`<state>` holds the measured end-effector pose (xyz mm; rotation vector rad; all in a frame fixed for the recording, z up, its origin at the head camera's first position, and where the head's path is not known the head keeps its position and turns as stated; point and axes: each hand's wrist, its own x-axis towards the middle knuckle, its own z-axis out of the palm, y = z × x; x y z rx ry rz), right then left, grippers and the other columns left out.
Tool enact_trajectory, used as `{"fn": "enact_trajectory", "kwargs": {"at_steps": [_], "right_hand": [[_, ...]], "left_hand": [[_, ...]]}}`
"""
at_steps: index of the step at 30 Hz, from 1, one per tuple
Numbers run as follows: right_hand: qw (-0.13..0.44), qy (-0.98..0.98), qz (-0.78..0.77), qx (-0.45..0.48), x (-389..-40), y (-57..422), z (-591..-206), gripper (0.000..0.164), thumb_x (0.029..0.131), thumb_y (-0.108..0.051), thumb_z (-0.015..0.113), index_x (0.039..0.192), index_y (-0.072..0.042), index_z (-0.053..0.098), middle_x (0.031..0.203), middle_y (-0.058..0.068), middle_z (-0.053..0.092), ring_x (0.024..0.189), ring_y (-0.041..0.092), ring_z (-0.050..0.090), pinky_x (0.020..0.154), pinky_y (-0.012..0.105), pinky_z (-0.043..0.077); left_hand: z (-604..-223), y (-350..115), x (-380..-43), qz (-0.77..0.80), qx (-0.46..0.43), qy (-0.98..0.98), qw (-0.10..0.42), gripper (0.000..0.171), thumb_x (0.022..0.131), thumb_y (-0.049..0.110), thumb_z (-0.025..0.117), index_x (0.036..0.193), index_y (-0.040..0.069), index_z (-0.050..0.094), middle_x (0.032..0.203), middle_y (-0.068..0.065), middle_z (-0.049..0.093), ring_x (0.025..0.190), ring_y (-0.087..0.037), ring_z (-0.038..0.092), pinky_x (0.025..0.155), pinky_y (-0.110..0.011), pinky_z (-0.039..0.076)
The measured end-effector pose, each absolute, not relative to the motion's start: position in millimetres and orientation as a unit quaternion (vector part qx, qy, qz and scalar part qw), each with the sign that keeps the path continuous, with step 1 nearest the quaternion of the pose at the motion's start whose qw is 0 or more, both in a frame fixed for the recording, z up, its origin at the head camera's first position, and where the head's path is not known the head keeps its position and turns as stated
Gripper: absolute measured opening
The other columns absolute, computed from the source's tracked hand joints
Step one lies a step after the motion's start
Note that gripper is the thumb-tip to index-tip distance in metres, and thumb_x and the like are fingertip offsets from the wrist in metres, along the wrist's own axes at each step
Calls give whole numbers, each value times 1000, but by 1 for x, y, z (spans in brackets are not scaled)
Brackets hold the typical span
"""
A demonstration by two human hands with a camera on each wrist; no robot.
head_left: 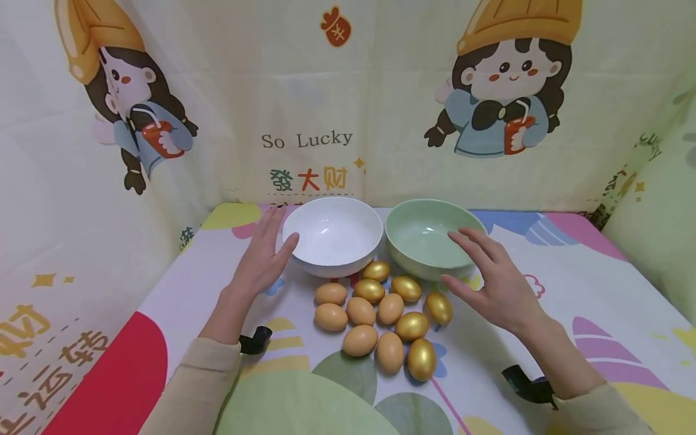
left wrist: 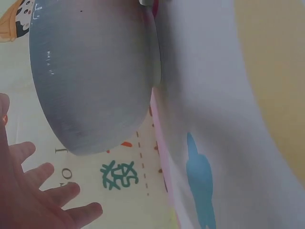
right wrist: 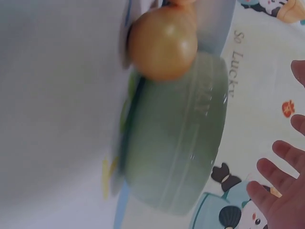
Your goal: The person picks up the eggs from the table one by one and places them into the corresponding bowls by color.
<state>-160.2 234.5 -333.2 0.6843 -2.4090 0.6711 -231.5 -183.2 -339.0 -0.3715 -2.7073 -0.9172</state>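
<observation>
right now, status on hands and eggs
Left hand empty, beside white bowl. Right hand empty, near green bowl. Brown eggs, gold eggs clustered in front of bowls. Nothing seen blocking.

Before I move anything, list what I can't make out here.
- Right side of the green bowl, head view: partly hidden by the right hand.
- Its lettering, right wrist view: too blurred to read fully.
- Rest of the white bowl, left wrist view: cut off by the top edge.

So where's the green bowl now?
In the head view, the green bowl sits toward the back of the table, right of the white bowl, near the right hand.
</observation>
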Motion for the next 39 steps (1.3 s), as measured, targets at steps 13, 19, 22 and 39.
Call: {"fn": "enact_trajectory", "kwargs": {"at_steps": [13, 19, 22, 39], "right_hand": [[277, -867, 250, 330, -166, 206, -333, 70, 93, -56, 65, 149, -16, 50, 149, 9, 47, 134, 28, 45, 95, 48, 47], [248, -869, 251, 346, -164, 196, -332, 73, 87, -40, 79, 149, -16, 50, 151, 5, 46, 138, 25, 42, 104, 43, 44], [234, -868, 253, 358, -164, 191, -332, 77, 81, -28, 85, 148, -17, 50, 150, 3, 46, 137, 24, 43, 104, 44, 44], [114, -821, 296, 475, -163, 166, -334, 63, 88, -22, 80, 144, -15, 53, 143, -1, 54, 127, 18, 54, 100, 39, 49]], "left_hand": [[-342, -178, -249, -391, -105, -905, 129, 68, 105, 46, 41, 164, 22, 15, 168, -5, 13, 153, -29, 10, 116, -63, 16], [-348, -177, -256, -430, -101, -887, 133, 66, 106, 43, 41, 163, 21, 18, 168, -4, 14, 153, -27, 9, 117, -61, 13], [-350, -174, -259, -450, -102, -877, 131, 65, 106, 44, 41, 163, 19, 20, 168, -4, 15, 153, -27, 10, 117, -61, 14], [-358, -171, -272, -561, -75, -820, 89, 59, 108, 38, 42, 162, 22, 25, 166, 1, 21, 151, -27, 20, 119, -49, 20]]}}
